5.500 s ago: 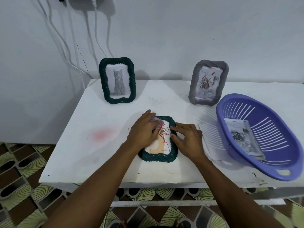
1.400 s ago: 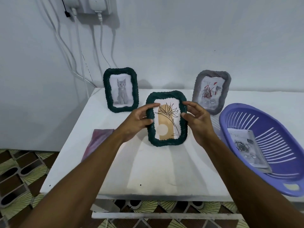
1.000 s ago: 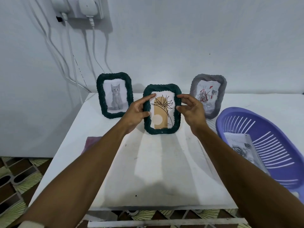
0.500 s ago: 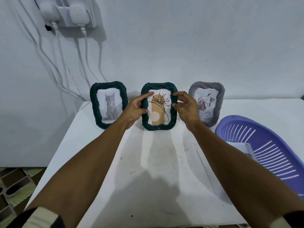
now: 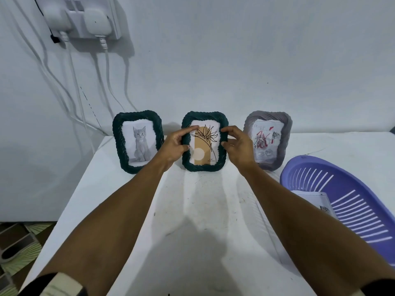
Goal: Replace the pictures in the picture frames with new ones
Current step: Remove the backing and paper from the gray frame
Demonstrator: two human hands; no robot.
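Observation:
Three picture frames stand upright along the back of the white table (image 5: 213, 210). The middle one is a dark green frame (image 5: 204, 165) with a line-drawn plant on tan and white. My left hand (image 5: 174, 146) grips its left edge and my right hand (image 5: 237, 146) its right edge. To its left stands a second dark green frame (image 5: 137, 142) holding a grey kitten picture. On the right is a grey frame (image 5: 268, 139) with a rose picture. A loose printed picture (image 5: 316, 201) lies in the purple basket (image 5: 350, 201).
The basket sits at the table's right side, close to my right forearm. A wall socket with white chargers (image 5: 83, 20) hangs at upper left, its cables (image 5: 74, 92) running down behind the table's left corner. Patterned floor tiles (image 5: 17, 248) show at lower left.
The middle frame lay flat under my hands, then was lifted upright and carried back. Now it stands between the other two frames, both hands still on its edges.

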